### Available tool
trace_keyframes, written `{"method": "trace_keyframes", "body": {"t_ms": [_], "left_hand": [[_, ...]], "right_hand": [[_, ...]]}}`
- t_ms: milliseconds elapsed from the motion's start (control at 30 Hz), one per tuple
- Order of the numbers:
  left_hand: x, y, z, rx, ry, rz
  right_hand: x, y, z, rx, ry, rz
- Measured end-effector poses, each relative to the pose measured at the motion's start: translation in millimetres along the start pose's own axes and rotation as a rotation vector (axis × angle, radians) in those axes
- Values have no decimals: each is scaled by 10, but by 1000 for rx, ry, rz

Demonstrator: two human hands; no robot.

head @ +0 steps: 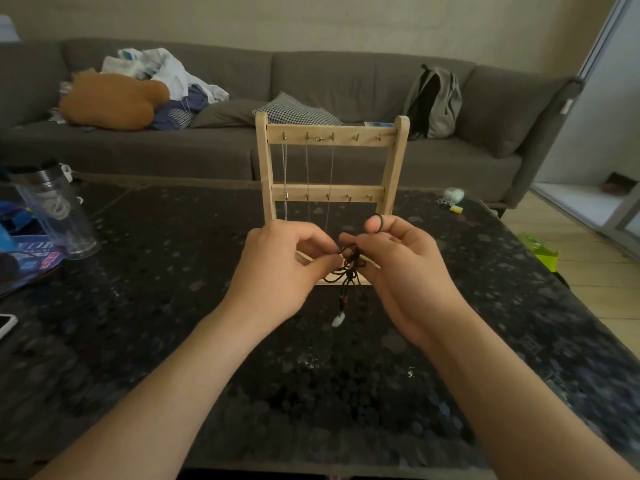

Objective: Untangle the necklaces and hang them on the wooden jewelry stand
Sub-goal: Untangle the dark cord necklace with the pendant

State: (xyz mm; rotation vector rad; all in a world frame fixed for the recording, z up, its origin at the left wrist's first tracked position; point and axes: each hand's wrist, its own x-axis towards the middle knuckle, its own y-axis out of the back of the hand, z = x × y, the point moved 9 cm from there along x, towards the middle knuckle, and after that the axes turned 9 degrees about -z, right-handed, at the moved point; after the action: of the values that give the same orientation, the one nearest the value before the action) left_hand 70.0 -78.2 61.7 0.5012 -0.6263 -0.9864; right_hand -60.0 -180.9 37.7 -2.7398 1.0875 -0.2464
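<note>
Now: hands on knot

I see left hand [277, 268] and right hand [398, 268] pinching the tangled black cord necklace [351, 263] at their fingertips [329, 262]; its pale pendant [337, 320] dangles below. Just beyond them: wooden jewelry stand [332, 136], thin chains [307, 168] hanging.

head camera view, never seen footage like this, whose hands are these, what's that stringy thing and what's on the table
There is no machine here. A person wears one camera on the head, looking forward and down, so the two arms coming in from the bottom are their own. The left hand and the right hand both pinch a tangled black cord necklace; its pale pendant dangles below. Behind the hands, on the dark speckled table, stands a wooden jewelry stand with thin chains already hanging from its top hooks. A clear bottle and a phone sit at the table's left side.
</note>
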Motion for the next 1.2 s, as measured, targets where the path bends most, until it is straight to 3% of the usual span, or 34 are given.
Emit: {"method": "trace_keyframes", "body": {"t_ms": [133, 300, 367, 667, 833, 967, 1200], "left_hand": [[39, -35, -122, -116, 89, 3], [43, -76, -231, -895, 257, 17], [48, -84, -247, -1036, 286, 39], [26, -116, -299, -857, 326, -15], [41, -139, -188, -577, 171, -172], [38, -139, -150, -415, 114, -186], [16, -102, -304, -576, 247, -70]], "right_hand": [[8, 60, 4, -77, 6, 38], [-3, 119, 40, -64, -39, 91], [-11, 108, 39, -30, -45, 93], [6, 20, 21, -12, 5, 7], [12, -36, 34, 4, -6, -55], [25, -41, 48, -77, -13, -68], [-12, 46, -18, -382, 49, 80]]}}
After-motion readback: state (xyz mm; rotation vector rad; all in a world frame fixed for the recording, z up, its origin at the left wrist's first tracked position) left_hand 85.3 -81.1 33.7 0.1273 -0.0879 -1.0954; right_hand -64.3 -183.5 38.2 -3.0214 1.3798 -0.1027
